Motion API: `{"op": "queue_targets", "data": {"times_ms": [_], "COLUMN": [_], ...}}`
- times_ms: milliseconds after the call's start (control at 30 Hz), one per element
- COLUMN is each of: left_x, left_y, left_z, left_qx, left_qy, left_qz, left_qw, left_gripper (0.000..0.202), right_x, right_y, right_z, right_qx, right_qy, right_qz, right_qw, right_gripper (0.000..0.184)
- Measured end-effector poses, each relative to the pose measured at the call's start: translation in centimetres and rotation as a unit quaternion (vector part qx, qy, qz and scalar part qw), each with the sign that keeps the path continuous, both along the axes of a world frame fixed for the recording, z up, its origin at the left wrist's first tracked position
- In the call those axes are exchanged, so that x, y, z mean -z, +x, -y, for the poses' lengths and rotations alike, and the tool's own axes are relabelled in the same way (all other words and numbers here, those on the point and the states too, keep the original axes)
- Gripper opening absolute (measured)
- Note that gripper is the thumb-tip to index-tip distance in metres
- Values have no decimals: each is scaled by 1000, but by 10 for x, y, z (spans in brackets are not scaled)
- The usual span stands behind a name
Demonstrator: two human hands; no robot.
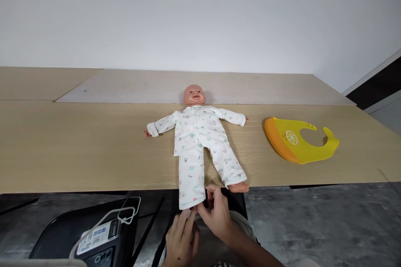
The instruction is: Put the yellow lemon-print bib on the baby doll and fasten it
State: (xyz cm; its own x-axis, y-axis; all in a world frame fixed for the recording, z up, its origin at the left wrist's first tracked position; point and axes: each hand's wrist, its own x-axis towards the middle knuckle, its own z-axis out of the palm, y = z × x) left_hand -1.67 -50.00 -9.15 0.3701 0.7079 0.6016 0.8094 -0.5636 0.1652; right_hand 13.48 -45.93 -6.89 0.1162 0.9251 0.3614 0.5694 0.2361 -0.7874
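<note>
A baby doll [194, 95] lies on its back on the table, arms spread, dressed in a white printed pajama top [196, 127] and matching pajama pants [191, 171]. One pant leg hangs past the table's front edge, its foot hidden. At that leg's hem, my left hand [181, 235] has its fingers closed around the lower edge of the cuff. My right hand [216, 212] grips the same cuff at its right corner, thumb below and fingers bent. The doll's other foot [238, 187] shows bare beyond its cuff.
A yellow and orange bib [300, 142] lies on the table [94, 146] to the right. Below the front edge at left, a black chair [59, 229] bears a phone [102, 256], a labelled device [98, 237] and a white cable [103, 219]. A white wall [188, 16] stands behind.
</note>
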Motion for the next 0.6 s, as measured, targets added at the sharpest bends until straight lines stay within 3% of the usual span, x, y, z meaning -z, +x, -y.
{"op": "queue_targets", "data": {"times_ms": [100,233,333,467,533,600], "left_x": [-1,-16,-23,-21,-18,-15], "left_y": [3,12,14,10,9,9], "left_z": [-4,-16,-27,-33,-31,-27], "left_qx": [-19,-30,-11,-22,-18,-10], "left_qy": [-3,-15,-31,-45,-47,-53], "left_qz": [-37,-65,-62,-56,-56,-51], "left_qw": [999,997,998,997,997,997], "left_gripper": [33,33,37,39,38,39], "right_x": [7,12,15,24,26,25], "right_y": [-2,-7,-9,-10,-12,-18], "right_z": [12,12,3,1,1,-2], "right_qx": [-29,-105,-90,-69,-81,-115], "right_qy": [-48,-137,-132,-144,-166,-176], "right_qz": [-9,-97,-81,-26,-61,-157], "right_qw": [998,980,984,987,981,965], "right_gripper": [13,21,32,31,28,28]}}
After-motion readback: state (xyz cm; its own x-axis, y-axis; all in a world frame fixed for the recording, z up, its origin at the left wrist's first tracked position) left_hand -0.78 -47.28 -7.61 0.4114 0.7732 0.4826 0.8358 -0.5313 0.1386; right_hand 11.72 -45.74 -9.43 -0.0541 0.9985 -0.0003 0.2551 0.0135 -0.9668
